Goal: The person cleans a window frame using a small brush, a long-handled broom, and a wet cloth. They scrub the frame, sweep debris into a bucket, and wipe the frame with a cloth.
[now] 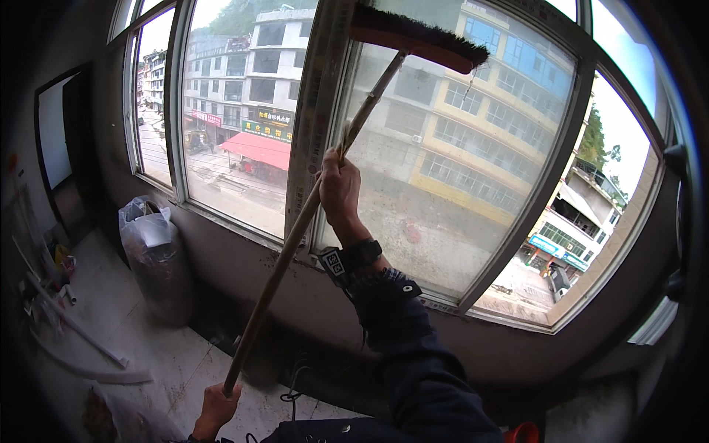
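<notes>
A long-handled broom (296, 232) with a red head and dark bristles is raised slantwise before a large window. My right hand (339, 185) grips the upper part of the wooden handle, with a dark watch and a strapped device bearing a printed code at the wrist. Lower down, my left hand (217, 408) is closed round the handle's bottom end. The broom head (424, 41) lies over the top of a dusty glass pane (443, 166), bristles upward; whether they touch glass or frame I cannot tell. Dirt strands dangle from its right end.
A tall, full plastic sack (158, 266) stands on the floor by the wall under the left window. White pipes or strips (77, 326) lie at the far left, near a doorway (61, 133). A clear plastic bag (135, 415) sits at bottom left, a red container (522, 433) at bottom right.
</notes>
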Tool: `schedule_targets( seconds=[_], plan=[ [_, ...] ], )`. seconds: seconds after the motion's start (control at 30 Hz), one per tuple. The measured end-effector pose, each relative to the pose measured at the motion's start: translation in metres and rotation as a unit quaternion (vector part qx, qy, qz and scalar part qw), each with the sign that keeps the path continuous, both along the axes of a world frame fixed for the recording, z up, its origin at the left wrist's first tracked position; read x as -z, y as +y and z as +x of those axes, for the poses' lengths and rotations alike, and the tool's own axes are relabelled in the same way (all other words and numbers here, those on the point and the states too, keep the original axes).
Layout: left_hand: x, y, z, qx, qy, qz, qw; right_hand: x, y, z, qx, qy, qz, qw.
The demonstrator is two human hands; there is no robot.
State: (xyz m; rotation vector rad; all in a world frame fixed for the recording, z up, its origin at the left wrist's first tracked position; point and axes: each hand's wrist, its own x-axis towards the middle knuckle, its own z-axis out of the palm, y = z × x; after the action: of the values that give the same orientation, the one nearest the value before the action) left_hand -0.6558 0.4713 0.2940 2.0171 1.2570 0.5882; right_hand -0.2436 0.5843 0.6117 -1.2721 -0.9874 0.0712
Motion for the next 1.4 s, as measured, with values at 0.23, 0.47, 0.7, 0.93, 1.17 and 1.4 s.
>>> schedule_targets(
  seconds=[0.23, 0.47, 0.7, 0.93, 1.17, 1.4],
  plan=[
    [0.128, -0.107, -0.176, -0.012, 0.035, -0.288, 0.957, 0.26, -0.091, -0.106, -0.077, 0.212, -0.172, 0.959],
    [0.143, -0.138, -0.18, -0.08, 0.059, -0.41, 0.907, 0.362, -0.166, -0.159, -0.103, 0.34, -0.255, 0.899],
    [0.149, -0.127, -0.148, -0.051, 0.03, -0.403, 0.913, 0.289, -0.149, -0.136, -0.117, 0.221, -0.197, 0.948],
    [0.144, -0.092, -0.098, -0.012, -0.03, -0.308, 0.951, 0.163, -0.081, -0.103, -0.099, 0.066, -0.116, 0.986],
    [0.019, 0.014, 0.041, 0.027, -0.157, -0.219, 0.963, -0.053, 0.01, -0.063, -0.104, -0.006, 0.103, 0.989],
    [-0.094, 0.038, 0.111, 0.096, -0.269, -0.276, 0.918, -0.193, 0.015, -0.051, -0.014, -0.116, 0.164, 0.979]
  ],
)
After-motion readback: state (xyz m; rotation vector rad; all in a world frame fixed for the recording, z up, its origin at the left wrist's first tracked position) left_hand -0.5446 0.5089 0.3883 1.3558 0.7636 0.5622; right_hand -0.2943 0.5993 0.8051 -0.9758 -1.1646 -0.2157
